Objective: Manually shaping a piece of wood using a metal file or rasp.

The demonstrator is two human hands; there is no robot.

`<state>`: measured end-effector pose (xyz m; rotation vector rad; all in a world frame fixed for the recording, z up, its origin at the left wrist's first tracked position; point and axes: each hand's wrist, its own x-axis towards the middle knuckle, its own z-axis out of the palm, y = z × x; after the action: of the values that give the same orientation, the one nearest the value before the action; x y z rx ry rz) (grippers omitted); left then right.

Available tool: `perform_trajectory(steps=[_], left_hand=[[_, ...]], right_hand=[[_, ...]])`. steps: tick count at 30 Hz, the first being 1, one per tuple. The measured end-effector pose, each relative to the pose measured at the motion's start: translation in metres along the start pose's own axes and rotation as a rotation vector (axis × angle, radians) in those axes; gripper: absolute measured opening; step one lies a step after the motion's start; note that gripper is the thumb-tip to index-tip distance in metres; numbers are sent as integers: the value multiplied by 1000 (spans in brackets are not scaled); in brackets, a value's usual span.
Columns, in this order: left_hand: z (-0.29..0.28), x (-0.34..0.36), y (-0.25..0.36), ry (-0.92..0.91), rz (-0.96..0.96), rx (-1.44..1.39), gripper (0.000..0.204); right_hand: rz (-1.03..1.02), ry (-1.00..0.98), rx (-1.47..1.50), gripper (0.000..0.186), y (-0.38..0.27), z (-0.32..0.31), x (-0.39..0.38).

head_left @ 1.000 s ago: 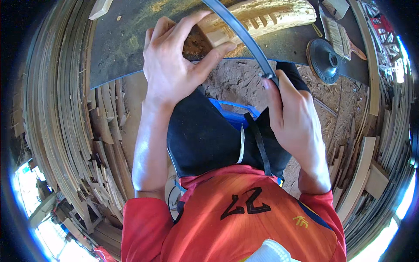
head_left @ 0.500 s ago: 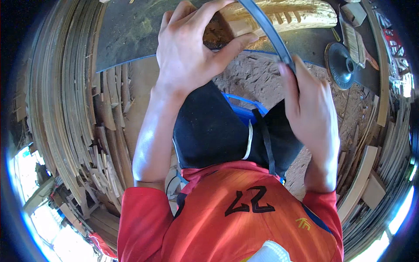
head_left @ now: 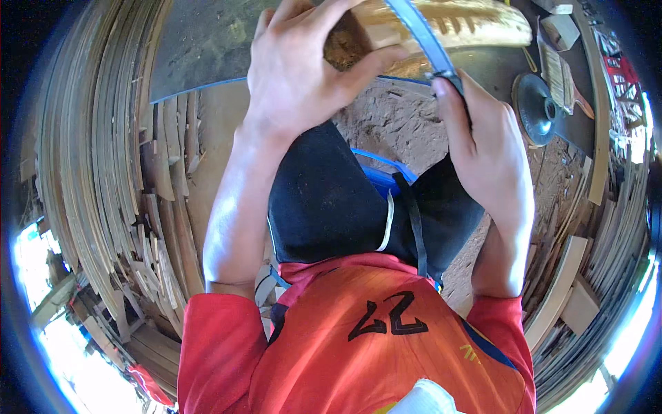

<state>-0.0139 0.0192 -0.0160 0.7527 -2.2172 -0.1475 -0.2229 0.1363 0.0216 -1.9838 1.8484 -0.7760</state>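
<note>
A carved, yellowish length of wood (head_left: 493, 26) with a row of notches lies across the far side of a dark work surface (head_left: 214, 48). My left hand (head_left: 293, 83) grips its darker, hollowed left end, thumb on the near side and fingers reaching over beyond it. In my right hand (head_left: 493, 141) is a long narrow metal blade (head_left: 424, 33), held by its near end with the thumb along it. The blade slants up and left across the wood. Its far end runs out of the picture.
To the right lie a dark round disc with a hub (head_left: 532, 114), a flat brush (head_left: 556, 76) and a pale block (head_left: 560, 32). Wooden strips (head_left: 89, 138) are stacked at left, more boards (head_left: 560, 290) at right. A blue plastic seat (head_left: 379, 176) shows between my legs.
My right hand and the blade have shifted slightly up and left. My left hand keeps its hold on the wood, and the whole view has moved a little.
</note>
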Motion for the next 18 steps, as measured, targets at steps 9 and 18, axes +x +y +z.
perform_trajectory(steps=[9, 18], left_hand=[[1, 8, 7, -65, -136, 26, 68], [2, 3, 11, 96, -128, 89, 60]], right_hand=[[218, 15, 119, 17, -3, -11, -34], [76, -8, 146, 22, -5, -1, -20]])
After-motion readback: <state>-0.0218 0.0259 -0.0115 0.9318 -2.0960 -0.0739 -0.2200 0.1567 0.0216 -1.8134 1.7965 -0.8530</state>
